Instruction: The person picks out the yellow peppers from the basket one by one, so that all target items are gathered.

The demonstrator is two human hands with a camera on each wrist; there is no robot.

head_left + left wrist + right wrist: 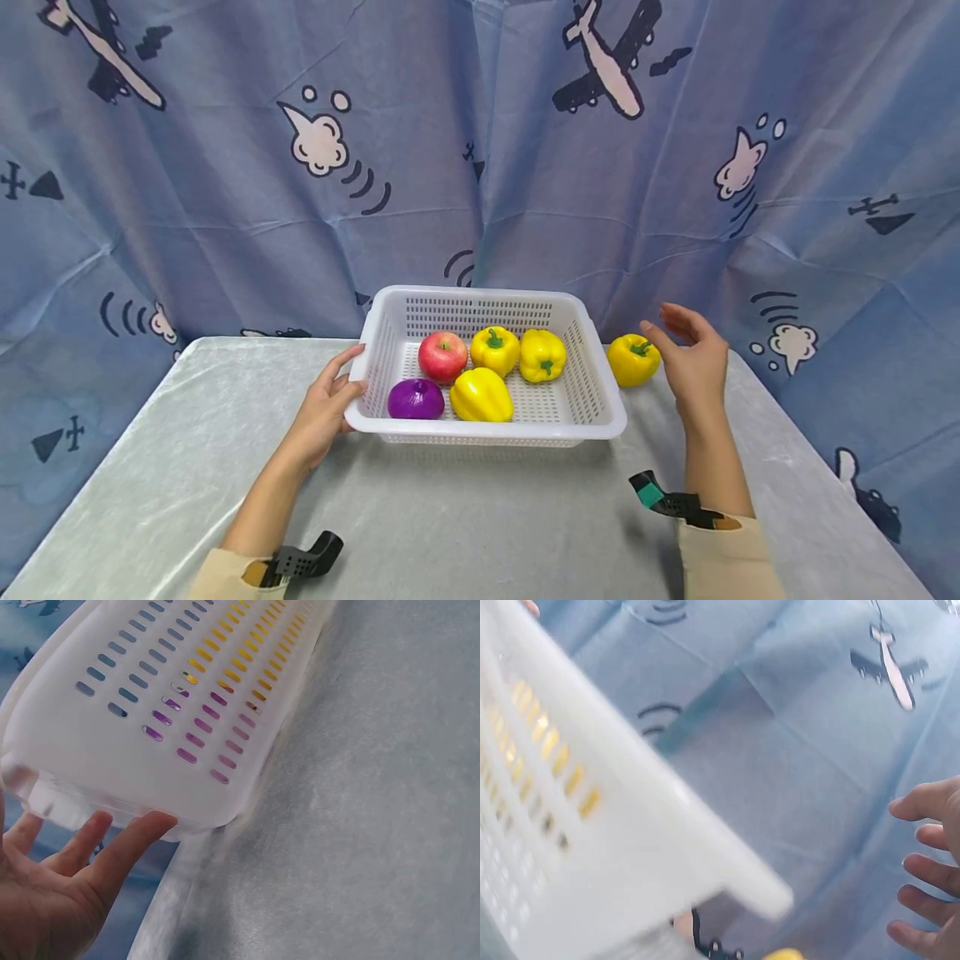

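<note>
A white plastic basket (487, 430) with slotted walls stands in the middle of the table. My left hand (321, 417) grips its left end at the rim; in the left wrist view, fingers (124, 851) lie against the end wall. Inside are a red apple (442, 357), a purple onion (416, 400) and three yellow bell peppers (482, 396). Outside, to the right of the basket, sits another yellow bell pepper (632, 362). Beside it my right hand (696, 362) is raised with relaxed, parted fingers and holds nothing.
A grey-white cloth (480, 517) covers the table. Directly behind the table hangs a blue curtain (480, 167) printed with planes. Each wrist wears a black camera mount (307, 557).
</note>
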